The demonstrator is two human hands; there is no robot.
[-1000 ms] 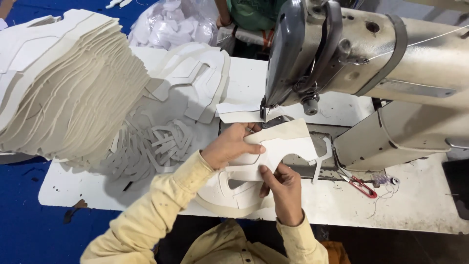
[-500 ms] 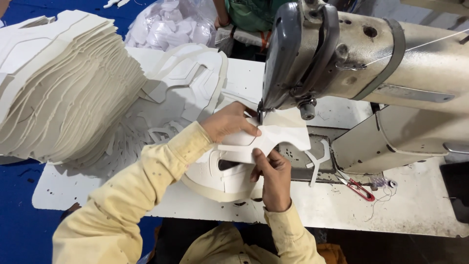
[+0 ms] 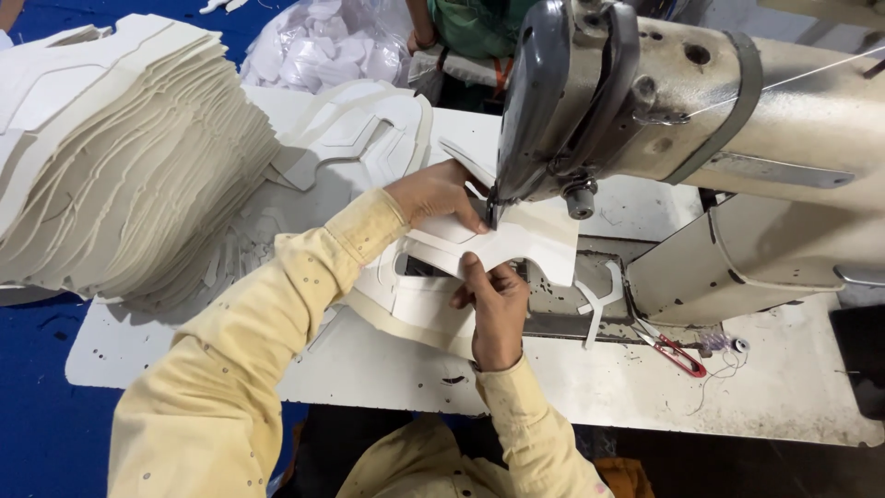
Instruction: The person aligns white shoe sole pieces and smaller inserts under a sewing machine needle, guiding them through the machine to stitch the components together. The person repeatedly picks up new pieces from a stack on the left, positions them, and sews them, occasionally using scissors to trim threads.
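A flat white cut-out piece (image 3: 516, 244) lies under the needle of a large cream sewing machine (image 3: 701, 101). My left hand (image 3: 433, 195) presses flat on the piece's far side, fingertips right beside the needle. My right hand (image 3: 496, 304) pinches the piece's near edge from below. More white layers (image 3: 415, 309) hang under the piece toward me. Both my sleeves are pale yellow.
A tall fanned stack of white cut pieces (image 3: 120, 157) fills the left of the white table (image 3: 387, 369). Red-handled snips (image 3: 673, 350) and loose thread lie at the right. A bag of white scraps (image 3: 323, 41) and another person's torso (image 3: 470, 23) are behind.
Both hands have pushed the piece up and to the left, closer under the needle. My left hand now sits right at the needle.
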